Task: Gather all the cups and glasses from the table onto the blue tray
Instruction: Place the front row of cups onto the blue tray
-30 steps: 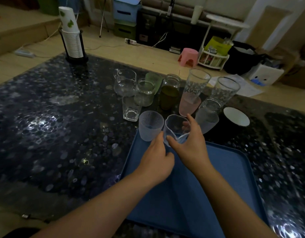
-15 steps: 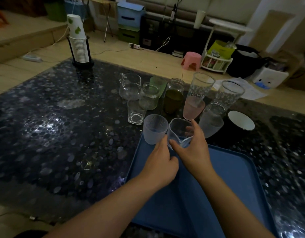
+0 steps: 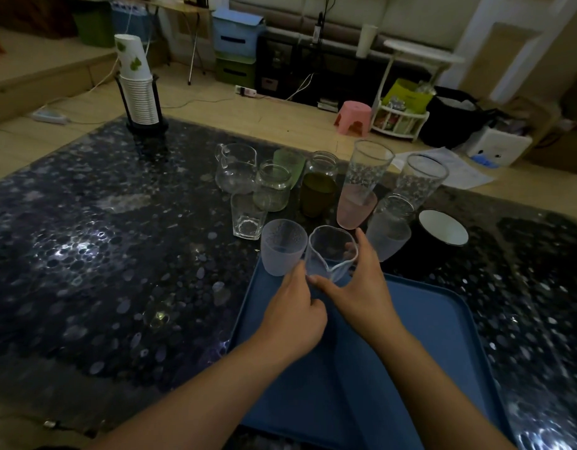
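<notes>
Your right hand gripping a clear spouted glass at the blue tray's far edge, your left hand touching it, frosted cup just beside.

Blue tray, pebble-patterned black table

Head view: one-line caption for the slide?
Right hand grips a clear spouted glass at the blue tray far edge; left hand alongside.

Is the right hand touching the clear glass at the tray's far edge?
Touching. The head view shows the right hand wrapped around the clear glass.
</notes>
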